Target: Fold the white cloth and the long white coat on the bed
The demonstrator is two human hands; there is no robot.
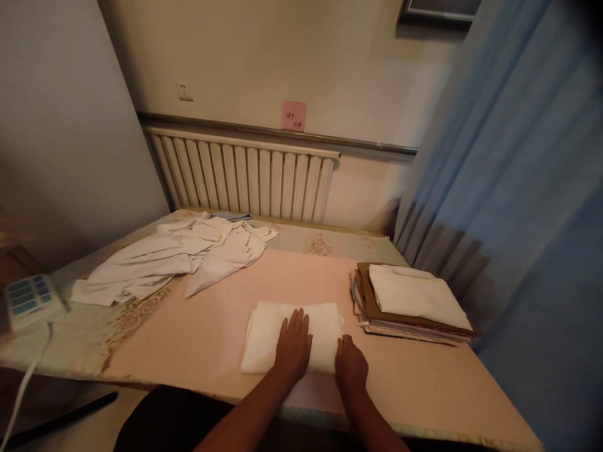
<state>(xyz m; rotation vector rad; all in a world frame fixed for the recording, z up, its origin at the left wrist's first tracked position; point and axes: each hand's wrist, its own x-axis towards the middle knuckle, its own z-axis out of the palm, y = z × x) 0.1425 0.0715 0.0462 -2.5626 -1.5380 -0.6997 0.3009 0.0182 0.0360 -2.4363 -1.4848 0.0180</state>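
here, my left hand [294,344] lies flat with fingers spread on a folded white cloth [292,336] near the front edge of the table [198,333]. my right hand [351,367] rests loosely curled at the cloth's right edge. a stack of folded fabrics [409,301] sits to the right, crumpled white garments [179,257] behind left.

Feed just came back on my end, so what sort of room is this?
Likely a home room used for folding laundry: a wall radiator, a blue curtain, and a stack of folded cloths on the table.
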